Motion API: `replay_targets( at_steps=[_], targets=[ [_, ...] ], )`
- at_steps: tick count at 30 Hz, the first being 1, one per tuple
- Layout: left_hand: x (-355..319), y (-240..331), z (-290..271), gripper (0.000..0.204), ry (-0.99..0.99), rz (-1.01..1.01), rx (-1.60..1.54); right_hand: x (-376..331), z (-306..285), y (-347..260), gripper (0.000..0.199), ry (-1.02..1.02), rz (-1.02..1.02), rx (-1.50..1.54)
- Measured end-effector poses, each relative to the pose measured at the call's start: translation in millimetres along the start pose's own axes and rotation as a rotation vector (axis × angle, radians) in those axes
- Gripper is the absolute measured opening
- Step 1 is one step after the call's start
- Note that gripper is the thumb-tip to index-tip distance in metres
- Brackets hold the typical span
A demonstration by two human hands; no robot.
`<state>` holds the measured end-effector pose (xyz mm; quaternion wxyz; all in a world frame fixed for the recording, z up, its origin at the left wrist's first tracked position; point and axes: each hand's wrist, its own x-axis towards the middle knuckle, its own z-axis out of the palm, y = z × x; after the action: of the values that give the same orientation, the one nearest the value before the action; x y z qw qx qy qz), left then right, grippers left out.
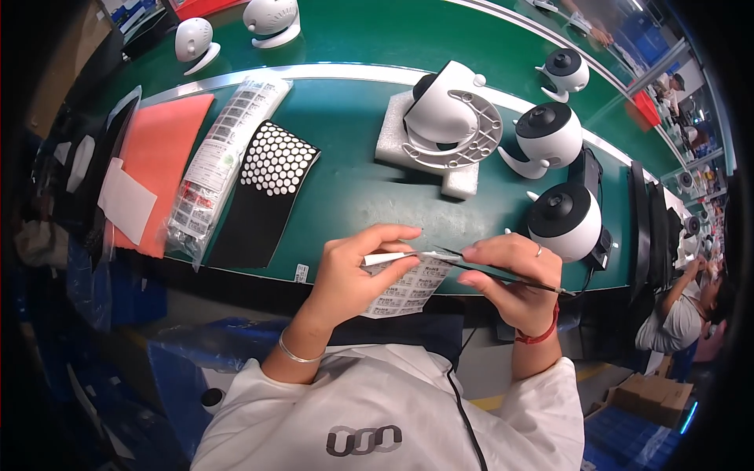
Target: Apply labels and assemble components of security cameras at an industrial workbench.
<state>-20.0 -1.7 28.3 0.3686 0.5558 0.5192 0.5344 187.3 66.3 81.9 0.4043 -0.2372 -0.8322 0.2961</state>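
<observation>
My left hand [339, 275] pinches a sheet of small printed labels [410, 292] between thumb and fingers, just over the near edge of the green table. The sheet's upper edge is bent over, and its printed face hangs below. In my right hand [514, 275] is a pair of black tweezers [512, 278], its tips close to the sheet's upper edge. Whether the tips grip a label is too small to tell. Beyond my hands, a white rounded device [448, 118] lies tipped on a white foam block [391, 143], its ring-shaped base facing me.
Right of my hands stand white devices with black tops [564, 224], several in a row. Leftward lie a black sheet with white dots [271, 177], a bagged stack of label sheets [216, 157] and an orange sheet [161, 149]. A co-worker [679, 310] is at far right.
</observation>
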Motion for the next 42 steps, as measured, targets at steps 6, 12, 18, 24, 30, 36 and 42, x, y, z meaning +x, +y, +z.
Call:
replay_targets(
  at_steps=[6,12,18,24,30,36,42],
  targets=[
    [-2,4,0,0.036,-0.017,0.079,0.074,5,-1,-4,0.018,-0.076,0.022,0.036],
    [-2,5,1,0.034,-0.021,0.097,0.087,5,-2,-6,0.012,-0.079,0.063,0.054],
    [-4,0,-3,0.019,-0.032,-0.046,0.130,6,-4,-5,0.010,-0.065,0.132,0.102],
    [-3,0,-3,0.012,-0.059,-0.093,0.118,8,-5,2,0.013,-0.090,0.063,0.127],
    [-1,0,-5,0.012,-0.088,-0.027,0.156,11,-5,5,0.016,-0.101,0.004,0.128],
    [0,0,-5,0.013,-0.106,0.089,0.227,13,-7,8,0.011,-0.202,0.189,0.168],
    [-1,-1,1,0.011,0.007,0.031,0.139,8,-6,10,0.010,-0.127,0.276,0.248]
  ],
)
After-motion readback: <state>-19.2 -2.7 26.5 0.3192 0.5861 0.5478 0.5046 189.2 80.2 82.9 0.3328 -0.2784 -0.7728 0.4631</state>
